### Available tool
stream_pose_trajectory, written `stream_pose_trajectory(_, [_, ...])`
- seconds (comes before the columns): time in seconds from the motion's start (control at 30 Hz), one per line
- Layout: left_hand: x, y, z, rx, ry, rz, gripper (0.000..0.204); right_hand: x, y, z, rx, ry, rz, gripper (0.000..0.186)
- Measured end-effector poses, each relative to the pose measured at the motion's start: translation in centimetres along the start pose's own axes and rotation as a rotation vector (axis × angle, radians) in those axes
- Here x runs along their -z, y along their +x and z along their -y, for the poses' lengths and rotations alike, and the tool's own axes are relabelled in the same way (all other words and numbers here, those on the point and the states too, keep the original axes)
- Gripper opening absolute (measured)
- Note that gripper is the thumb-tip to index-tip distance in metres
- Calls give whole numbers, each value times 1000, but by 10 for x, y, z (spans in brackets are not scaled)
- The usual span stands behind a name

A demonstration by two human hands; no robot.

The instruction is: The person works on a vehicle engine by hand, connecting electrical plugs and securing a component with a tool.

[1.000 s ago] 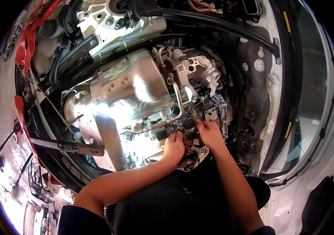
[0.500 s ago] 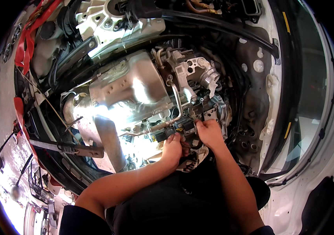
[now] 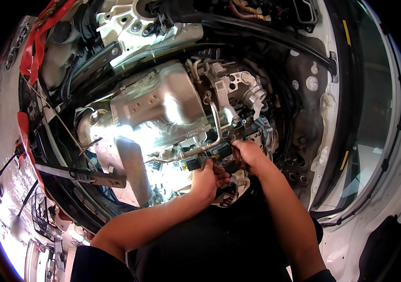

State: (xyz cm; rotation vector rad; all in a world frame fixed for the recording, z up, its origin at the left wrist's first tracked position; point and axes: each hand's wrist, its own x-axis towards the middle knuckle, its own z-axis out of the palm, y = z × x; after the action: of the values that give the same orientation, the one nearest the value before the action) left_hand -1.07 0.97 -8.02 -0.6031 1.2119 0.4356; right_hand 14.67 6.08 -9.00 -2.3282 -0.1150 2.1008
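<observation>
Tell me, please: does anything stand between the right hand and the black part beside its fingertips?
Nothing visible does. The right hand has its fingertips at the black part's right edge; actual contact is unclear. The bent metal pipe passes on the part's left, not between them.

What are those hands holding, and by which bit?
That can't be told for sure. The right hand is at the right side of a black engine part, the left hand near its lower left; any grip is hidden.
</observation>
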Motion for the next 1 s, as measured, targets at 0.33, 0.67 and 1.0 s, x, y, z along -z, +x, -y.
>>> stream_pose_trajectory(0.33, [-2, 5, 0, -46, 256, -153, 29, -22, 3, -39, 130, 95, -88, 47])
stream_pose_trajectory(0.67, [-2, 6, 0, 9, 474, -200, 38, -51, -2, -63, 26, 514, -232, 52])
stream_pose_trajectory(1.0, [-5, 15, 8, 7, 527, -179, 38, -30, -21, -80, 607, -414, -419, 28])
